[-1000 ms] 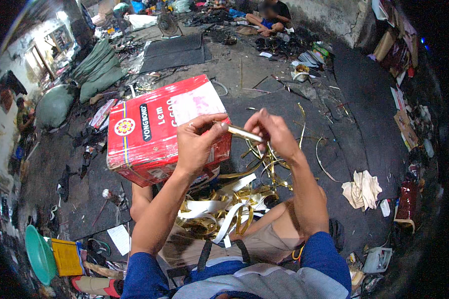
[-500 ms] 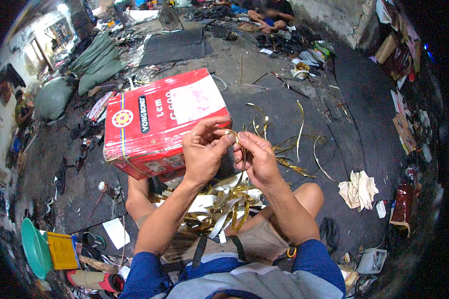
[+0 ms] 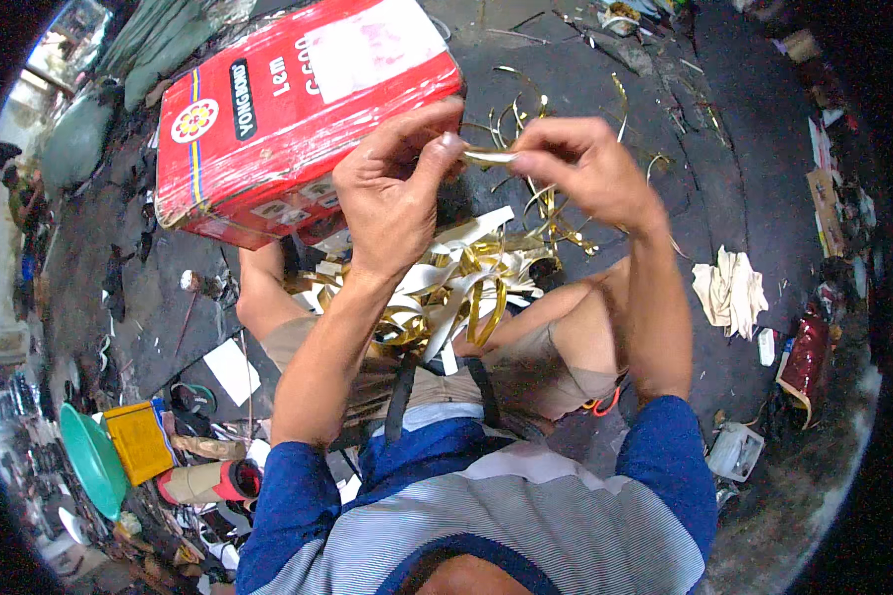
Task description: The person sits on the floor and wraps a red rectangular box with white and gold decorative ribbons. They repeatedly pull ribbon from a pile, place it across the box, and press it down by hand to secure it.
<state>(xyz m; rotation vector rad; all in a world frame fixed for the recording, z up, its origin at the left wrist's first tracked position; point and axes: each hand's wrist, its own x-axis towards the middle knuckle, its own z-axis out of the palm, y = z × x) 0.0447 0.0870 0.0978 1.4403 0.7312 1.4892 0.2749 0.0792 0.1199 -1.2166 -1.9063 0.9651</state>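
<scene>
A short strip with gold and white faces [image 3: 489, 157] is stretched between my hands. My left hand [image 3: 392, 193] pinches one end between thumb and fingers, close to the near right edge of a red box [image 3: 298, 119]. My right hand [image 3: 595, 174] holds the other end, thumb against bent fingers. Below them, in my lap between my legs, lies a tangled pile of gold and white strips [image 3: 451, 288]. Beyond my right hand, thin gold trimmings [image 3: 541, 203] curl on the dark floor mat.
On the right lie a crumpled cream cloth [image 3: 729, 293] and a dark red packet [image 3: 804, 352]. Orange-handled scissors [image 3: 602, 404] show beside my right thigh. At the left are a white sheet [image 3: 232, 371], a green basin [image 3: 93, 458], a yellow box [image 3: 137, 440] and a red-ended roll [image 3: 208, 482].
My hands were close together over the strip; now the right hand has drawn away to the right, and the strip spans the gap. The view has tilted down toward my body.
</scene>
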